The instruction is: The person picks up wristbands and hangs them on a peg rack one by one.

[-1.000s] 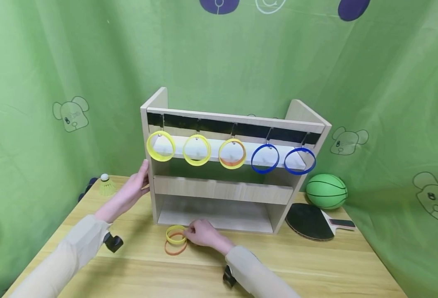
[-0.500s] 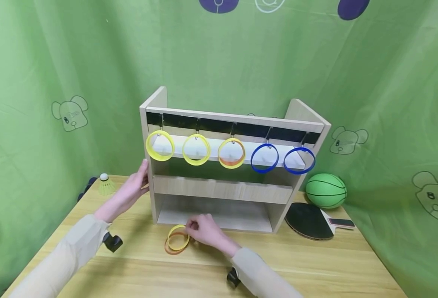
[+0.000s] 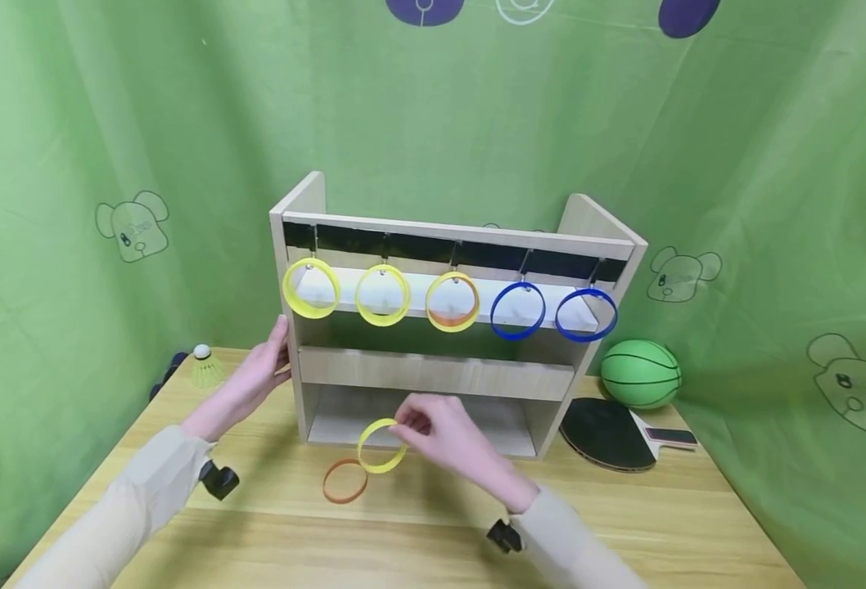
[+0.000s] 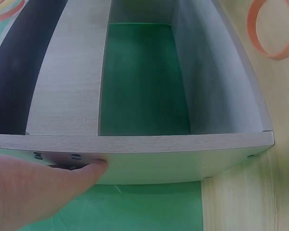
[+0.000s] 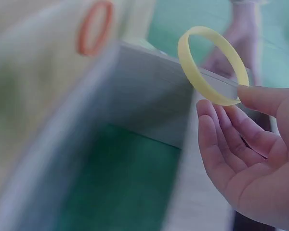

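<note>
A thin yellow wristband (image 3: 381,469) is pinched at its edge between the thumb and fingers of my right hand (image 3: 448,433), raised in front of the shelf's lower opening. In the right wrist view the yellow band stands upright above the fingertips. An orange wristband (image 3: 345,501) lies on the table, left of the raised one. My left hand (image 3: 259,372) rests against the left side panel of the small wooden shelf (image 3: 436,374); in the left wrist view its thumb lies straight along that panel, the other fingers mostly hidden.
From hooks on the shelf's black strip hang yellow bands (image 3: 311,312), one with an orange band (image 3: 453,320) inside, and blue bands (image 3: 519,335). A green ball (image 3: 640,374) and a black paddle (image 3: 606,433) are at the right, a shuttlecock (image 3: 207,368) at the left.
My right hand has lifted the yellow wristband off the orange one and moved it up and to the right. The left hand stays at the shelf's side.
</note>
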`<action>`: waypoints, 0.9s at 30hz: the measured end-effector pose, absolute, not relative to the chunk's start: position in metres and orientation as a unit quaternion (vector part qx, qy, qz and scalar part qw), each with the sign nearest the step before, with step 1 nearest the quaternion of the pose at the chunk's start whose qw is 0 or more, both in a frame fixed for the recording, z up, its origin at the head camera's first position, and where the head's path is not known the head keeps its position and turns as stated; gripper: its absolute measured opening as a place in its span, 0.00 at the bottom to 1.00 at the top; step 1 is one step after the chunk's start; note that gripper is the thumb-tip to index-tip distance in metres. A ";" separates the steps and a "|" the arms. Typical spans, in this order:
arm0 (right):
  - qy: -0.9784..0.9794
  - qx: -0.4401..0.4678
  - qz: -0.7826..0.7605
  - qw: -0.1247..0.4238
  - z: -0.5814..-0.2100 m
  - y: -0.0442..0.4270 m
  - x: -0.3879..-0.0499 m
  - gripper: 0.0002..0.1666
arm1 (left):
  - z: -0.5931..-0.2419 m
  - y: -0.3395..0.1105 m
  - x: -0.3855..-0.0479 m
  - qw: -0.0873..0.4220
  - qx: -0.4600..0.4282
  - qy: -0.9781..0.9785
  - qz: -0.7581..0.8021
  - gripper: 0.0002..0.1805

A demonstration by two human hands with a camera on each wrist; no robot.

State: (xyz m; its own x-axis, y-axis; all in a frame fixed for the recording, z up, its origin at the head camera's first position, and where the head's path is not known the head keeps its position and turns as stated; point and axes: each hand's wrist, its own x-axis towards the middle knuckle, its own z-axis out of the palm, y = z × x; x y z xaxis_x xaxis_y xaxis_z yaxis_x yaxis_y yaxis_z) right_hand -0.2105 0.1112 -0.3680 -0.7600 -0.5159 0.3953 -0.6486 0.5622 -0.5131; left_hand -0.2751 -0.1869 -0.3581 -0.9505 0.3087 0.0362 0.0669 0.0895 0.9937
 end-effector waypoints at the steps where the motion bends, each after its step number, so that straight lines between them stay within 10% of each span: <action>1: -0.876 0.336 0.329 0.109 -0.360 0.116 -0.207 0.05 | -0.358 -0.187 -0.275 0.092 0.129 0.733 0.662 0.50; 27: -0.895 0.213 0.232 0.316 -0.196 0.229 -0.206 0.07 | -0.355 -0.188 -0.274 0.099 0.127 0.736 0.657 0.51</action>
State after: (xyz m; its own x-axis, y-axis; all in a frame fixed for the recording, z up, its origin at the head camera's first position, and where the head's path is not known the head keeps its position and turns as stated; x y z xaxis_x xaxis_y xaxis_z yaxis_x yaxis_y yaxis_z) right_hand -0.2055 0.2293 -0.1957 -0.7091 -0.2355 0.6646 -0.5286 0.8013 -0.2802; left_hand -0.2737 -0.1877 -0.3554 -0.9481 0.3171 0.0221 0.0578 0.1034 0.9930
